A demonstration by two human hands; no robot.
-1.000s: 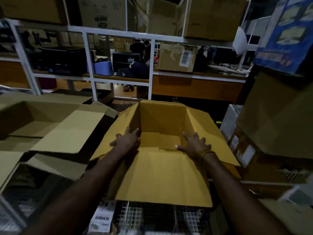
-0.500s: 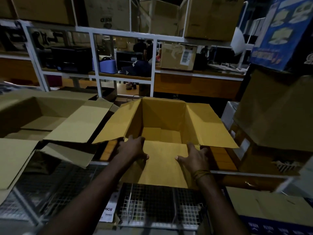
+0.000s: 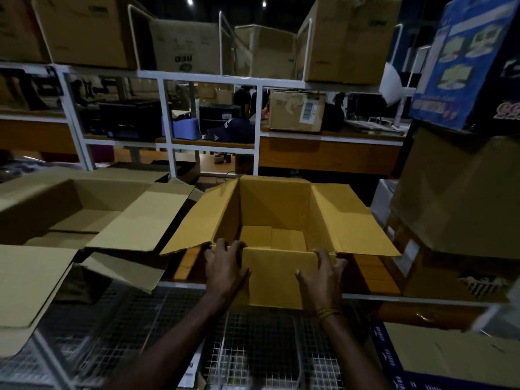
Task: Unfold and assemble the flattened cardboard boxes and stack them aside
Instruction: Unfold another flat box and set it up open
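**With both hands on its near flap, an assembled box sits at the shelf edge**

While the yellow cardboard box (image 3: 277, 218) stands open at lower centre of the frame, its near flap (image 3: 274, 277) hangs down over the front of the wooden shelf (image 3: 368, 273). The left hand (image 3: 225, 270) clasps that flap's left edge with curled fingers reaching the rim; the right hand (image 3: 322, 273) clasps its right edge, thumb on the flap's face. Both side flaps are splayed outward, and the left one reaches toward the paler open box (image 3: 84, 209) at centre left.

Risks, as judged: a pull on the flap alone could tear it at the crease or drag the box off the shelf onto the wire mesh (image 3: 253, 347) below; a sideways move could catch the splayed flaps on the neighbouring box or on the stacked cartons (image 3: 461, 198) at right.

Not determinable: whether the bottom flaps, visible as overlapping panels, are locked; how firmly the fingers press; where the finished stack lies. Dim lighting obscures the lower corners of the frame.
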